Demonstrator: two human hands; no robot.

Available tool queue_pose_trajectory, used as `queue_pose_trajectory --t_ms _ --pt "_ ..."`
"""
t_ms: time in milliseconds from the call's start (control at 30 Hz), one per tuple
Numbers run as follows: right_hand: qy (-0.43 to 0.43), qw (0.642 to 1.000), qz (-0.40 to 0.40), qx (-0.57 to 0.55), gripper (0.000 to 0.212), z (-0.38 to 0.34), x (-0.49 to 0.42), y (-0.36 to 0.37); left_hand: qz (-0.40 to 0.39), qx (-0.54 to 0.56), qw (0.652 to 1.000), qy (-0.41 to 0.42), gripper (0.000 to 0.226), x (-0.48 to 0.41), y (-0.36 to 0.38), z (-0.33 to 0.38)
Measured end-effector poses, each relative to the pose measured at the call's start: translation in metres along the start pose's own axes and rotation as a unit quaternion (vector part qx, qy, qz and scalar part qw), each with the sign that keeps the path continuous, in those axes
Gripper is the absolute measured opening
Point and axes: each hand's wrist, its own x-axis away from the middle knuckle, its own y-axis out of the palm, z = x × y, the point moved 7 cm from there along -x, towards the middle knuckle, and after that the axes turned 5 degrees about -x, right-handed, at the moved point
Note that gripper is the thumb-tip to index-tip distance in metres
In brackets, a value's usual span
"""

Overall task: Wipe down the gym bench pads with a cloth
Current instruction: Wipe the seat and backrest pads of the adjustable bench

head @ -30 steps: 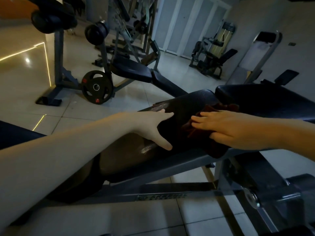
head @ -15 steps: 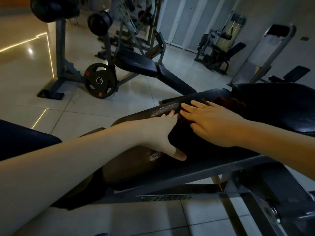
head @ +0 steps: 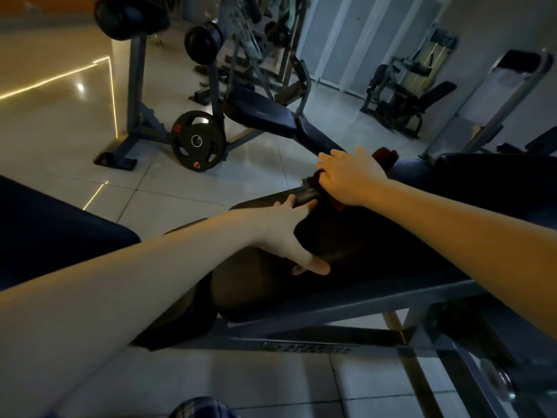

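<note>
At centre frame, the long black padded bench back [head: 376, 245] runs from lower left to upper right on its grey steel frame [head: 346, 306]. The right hand [head: 352, 179] lies palm-down with fingers spread and fairly straight. It presses the crumpled dark red cloth [head: 385, 155] against the pad's far upper edge, pinning it rather than clutching it. The left hand [head: 286, 233] is likewise spread and holds nothing. Its fingers reach the far edge and its thumb rests on the near side, so it spans the pad's width as a brace. The 2 hands sit close together, the left just below and to the left of the right.

The step in hand, by my reading, is wiping the upper end of this pad. To do it well, the palm should bear evenly and the strokes should overlap along the pad's length. The cloth should also wrap over the rounded edge so the side gets cleaned too.

The cloth lies almost wholly under the right palm. Only 1 tuft shows beyond the hand at upper right, and a fringe shows beside the thumb. The dark blue seat pad [head: 497, 188], at the right of the frame, looks yet to be wiped.
</note>
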Motion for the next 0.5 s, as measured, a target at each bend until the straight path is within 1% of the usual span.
queue_pose_trajectory --t_ms 67,133,167,233,267,300,333,400,433,500 --pt "0.029 0.998 0.013 -0.058 0.034 0.005 0.004 -0.003 -0.001 0.013 1.000 0.000 0.133 0.009 0.000 -0.001" --pt "0.051 0.995 0.013 -0.089 0.041 0.010 0.014 -0.003 -0.001 0.021 1.000 -0.007 0.132 0.020 0.001 -0.007" --pt "0.054 0.994 0.006 -0.092 0.050 0.012 0.023 -0.004 0.001 0.017 1.000 -0.012 0.129 0.025 0.002 -0.013" --pt "0.066 0.993 0.001 -0.102 0.074 0.015 0.042 -0.005 -0.001 0.000 1.000 -0.027 0.127 0.034 0.009 -0.025" --pt "0.078 0.990 0.017 -0.117 0.082 0.017 0.052 -0.008 -0.008 -0.009 0.999 -0.036 0.128 0.037 0.014 -0.032" --pt "0.091 0.985 0.043 -0.138 0.085 0.020 0.062 -0.012 -0.019 -0.012 0.999 -0.043 0.129 0.040 0.021 -0.038" --pt "0.106 0.978 0.073 -0.166 0.082 0.023 0.072 -0.017 -0.028 -0.011 0.998 -0.047 0.131 0.041 0.027 -0.042" --pt "0.126 0.963 0.114 -0.208 0.061 0.028 0.083 -0.026 -0.027 0.003 0.999 -0.045 0.133 0.041 0.036 -0.048" --pt "0.126 0.964 0.111 -0.204 0.047 0.027 0.086 -0.028 -0.020 0.008 0.999 -0.042 0.133 0.041 0.037 -0.049" --pt "0.117 0.974 0.080 -0.179 0.025 0.023 0.086 -0.032 -0.010 0.008 0.999 -0.041 0.135 0.040 0.037 -0.050"
